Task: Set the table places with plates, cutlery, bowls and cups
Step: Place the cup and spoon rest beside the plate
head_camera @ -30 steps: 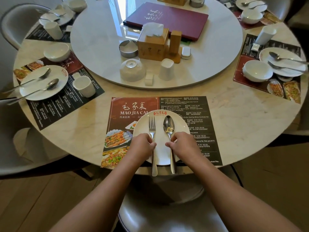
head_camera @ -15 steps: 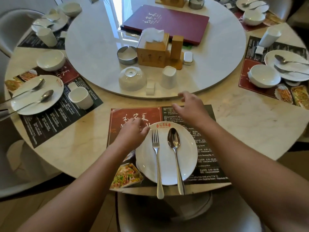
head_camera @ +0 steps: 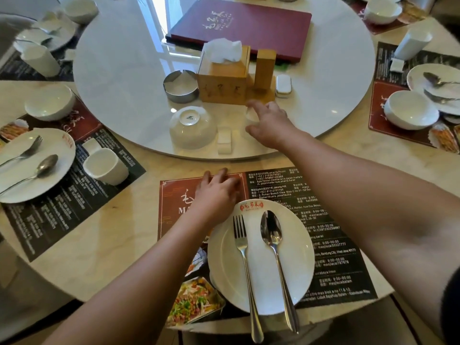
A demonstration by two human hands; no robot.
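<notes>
Nearest me, the fork (head_camera: 242,257) and spoon (head_camera: 273,241) lie side by side on the plate (head_camera: 296,265), heads pointing away and handles overhanging the worktop (head_camera: 99,245) edge. Just beyond, my left hand (head_camera: 216,192) rests flat on the placemat (head_camera: 174,202), grip relaxed. Farther off, on the turntable (head_camera: 124,70), my right hand (head_camera: 270,123) spreads its grip wide over the white cup (head_camera: 251,115), with the chopstick rest (head_camera: 224,143) just left.

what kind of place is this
Probably a Chinese restaurant: a round table with a lazy Susan, printed placemats showing dishes and branch phone numbers, and a burgundy menu book.
</notes>
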